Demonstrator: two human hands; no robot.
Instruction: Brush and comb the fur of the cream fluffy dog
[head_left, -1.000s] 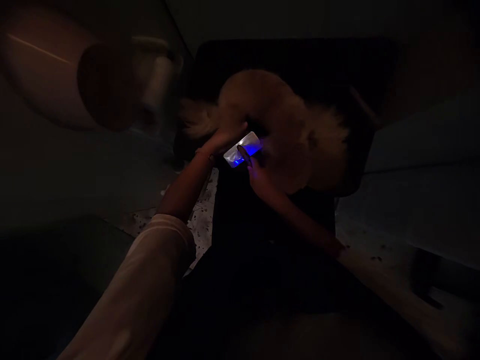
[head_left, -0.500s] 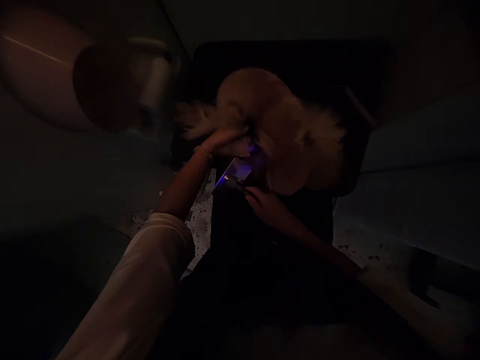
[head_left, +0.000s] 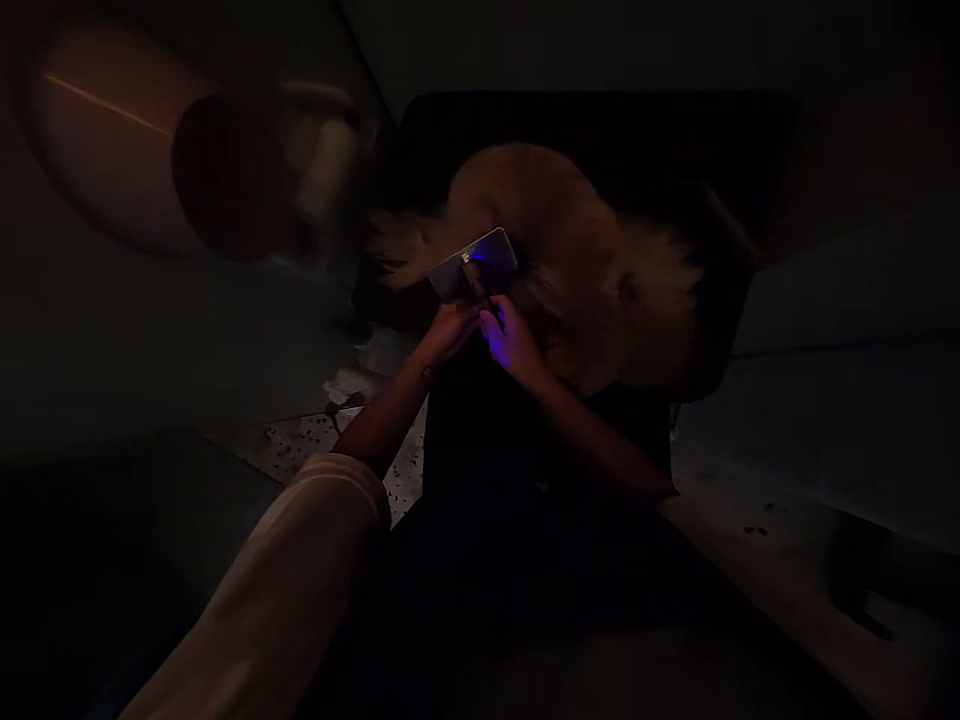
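The scene is very dark. My right hand (head_left: 510, 335) is closed round the thin handle of what looks like a slicker brush (head_left: 495, 255), with a flat rectangular head and a small blue light. The brush head is tilted over the side of a fluffy tan animal (head_left: 540, 200), which lies curled on a dark padded seat. Just left of the handle, my left hand (head_left: 450, 328) is close against the right hand. Its fingertips are lost in shadow behind the handle, so whether they grip anything does not show.
The dark seat (head_left: 637, 115) has its back against a wall. At the upper left hangs a large rounded pale shape (head_left: 112, 130), with a blurred whitish cylinder (head_left: 330, 165) beside it. Speckled floor (head_left: 304, 445) shows lower left, near a small pale object (head_left: 352, 385).
The brush has moved up and is turned so its head lies over the animal. My left hand has come off the fur and down towards my right hand, which has risen slightly.
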